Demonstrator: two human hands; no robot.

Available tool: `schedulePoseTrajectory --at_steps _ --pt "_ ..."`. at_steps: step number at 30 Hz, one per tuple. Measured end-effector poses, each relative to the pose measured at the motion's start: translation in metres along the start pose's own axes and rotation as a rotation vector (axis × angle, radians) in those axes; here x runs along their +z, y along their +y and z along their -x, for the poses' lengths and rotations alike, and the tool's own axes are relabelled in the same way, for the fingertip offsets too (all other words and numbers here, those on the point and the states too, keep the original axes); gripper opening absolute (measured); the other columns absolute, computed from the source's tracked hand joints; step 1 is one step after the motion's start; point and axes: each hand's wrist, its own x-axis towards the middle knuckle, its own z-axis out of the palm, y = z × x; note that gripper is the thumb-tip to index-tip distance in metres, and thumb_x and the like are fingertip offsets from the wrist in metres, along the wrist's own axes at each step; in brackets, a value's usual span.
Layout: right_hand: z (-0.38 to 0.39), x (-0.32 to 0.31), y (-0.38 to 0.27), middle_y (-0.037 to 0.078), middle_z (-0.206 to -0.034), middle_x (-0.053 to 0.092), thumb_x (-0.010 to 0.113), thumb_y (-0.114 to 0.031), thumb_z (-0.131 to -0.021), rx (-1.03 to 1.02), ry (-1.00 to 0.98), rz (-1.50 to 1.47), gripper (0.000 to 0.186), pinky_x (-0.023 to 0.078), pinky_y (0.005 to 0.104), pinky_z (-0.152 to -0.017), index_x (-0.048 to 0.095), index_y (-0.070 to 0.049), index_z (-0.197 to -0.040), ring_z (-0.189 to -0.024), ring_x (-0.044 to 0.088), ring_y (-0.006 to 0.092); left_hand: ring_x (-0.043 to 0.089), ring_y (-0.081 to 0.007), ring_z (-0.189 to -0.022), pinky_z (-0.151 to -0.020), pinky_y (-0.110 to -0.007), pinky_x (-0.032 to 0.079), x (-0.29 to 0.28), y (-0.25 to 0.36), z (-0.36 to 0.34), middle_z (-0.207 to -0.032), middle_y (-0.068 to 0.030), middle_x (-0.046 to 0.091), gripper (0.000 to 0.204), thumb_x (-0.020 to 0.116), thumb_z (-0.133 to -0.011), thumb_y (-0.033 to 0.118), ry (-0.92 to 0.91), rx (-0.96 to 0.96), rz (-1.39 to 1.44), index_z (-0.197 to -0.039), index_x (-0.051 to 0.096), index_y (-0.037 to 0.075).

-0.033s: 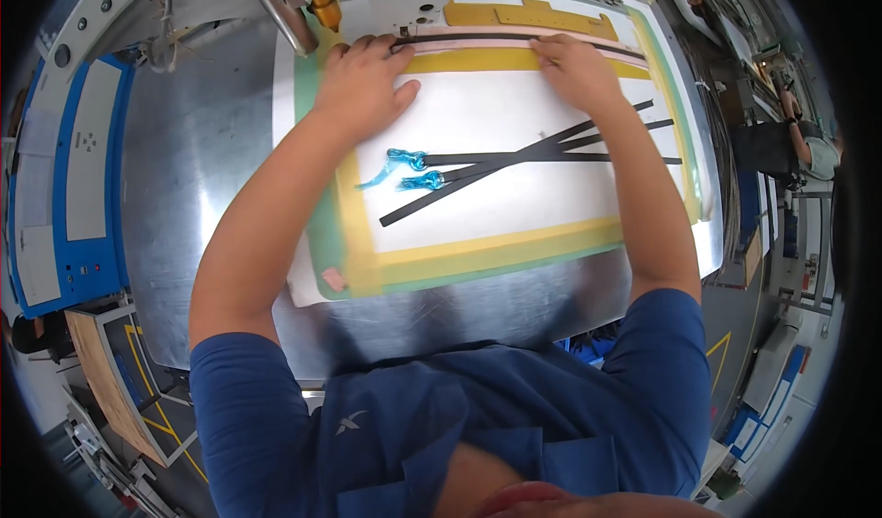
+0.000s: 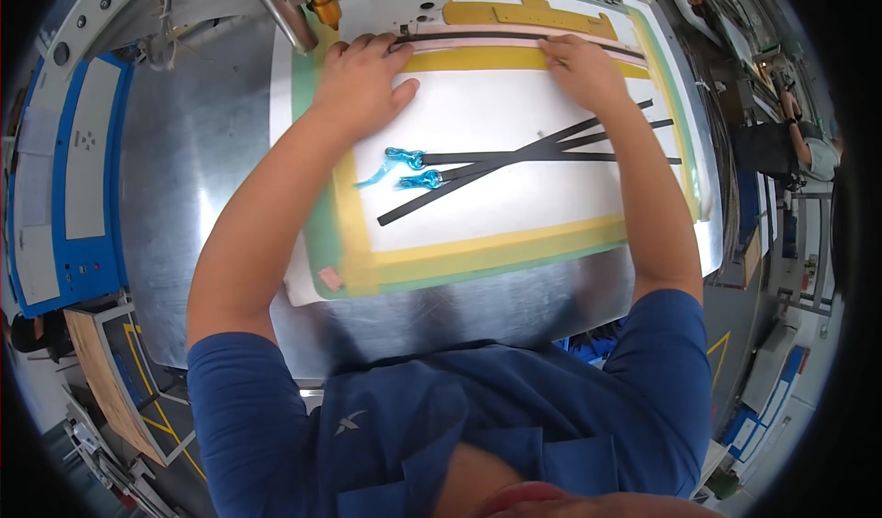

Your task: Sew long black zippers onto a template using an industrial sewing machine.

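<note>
White sheet [image 2: 487, 105] beneath, our left hand [image 2: 363, 82] spreads at the black strip [image 2: 478, 37]. Whether our right hand [image 2: 585, 73] pinches it, we cannot tell — uneven pressure could skew it.

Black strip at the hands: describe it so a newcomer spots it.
Find the white board. Along its far side, the black strip runs from left hand past right hand. Unlike the nearer, crossed black strips, it lies along a pink band.

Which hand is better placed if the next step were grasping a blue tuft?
Probably the left hand: the blue tufts lie nearer to it, while the right hand is farther across the white sheet. Both hands are at the long dark strip, so the left would first have to leave it.
</note>
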Motion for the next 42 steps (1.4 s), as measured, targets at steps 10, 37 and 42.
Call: schedulePoseTrajectory --at_steps 10,37,42 --pt "-0.001 -0.005 0.039 0.007 -0.135 0.068 0.06 -0.02 -0.097 -0.073 -0.044 0.018 0.041 0.052 0.0397 -0.106 0.071 -0.015 -0.136 -0.124 0.064 0.0287 0.052 -0.0298 -0.138 -0.12 -0.049 0.032 -0.009 0.018 -0.013 -0.146 -0.011 0.059 0.054 0.065 -0.094 0.043 -0.062 -0.005 0.049 -0.143 0.065 0.018" --pt "0.003 -0.015 0.033 0.004 -0.135 0.066 0.056 -0.023 -0.1 -0.059 -0.086 0.124 0.042 0.055 0.0415 -0.103 0.068 -0.018 -0.14 -0.124 0.065 0.0238 0.05 -0.0318 -0.14 -0.12 -0.049 0.033 -0.005 0.084 -0.058 -0.148 -0.0128 0.057 0.056 0.065 -0.095 0.047 -0.104 -0.021 0.058 -0.145 0.063 0.021" --pt "0.002 -0.016 0.038 0.003 -0.135 0.066 0.057 -0.023 -0.1 -0.088 -0.084 0.079 0.041 0.056 0.0416 -0.103 0.069 -0.019 -0.139 -0.124 0.065 0.024 0.051 -0.032 -0.139 -0.12 -0.048 0.033 -0.005 0.096 -0.067 -0.148 -0.0133 0.058 0.056 0.064 -0.095 0.047 -0.12 -0.031 0.064 -0.144 0.065 0.02"
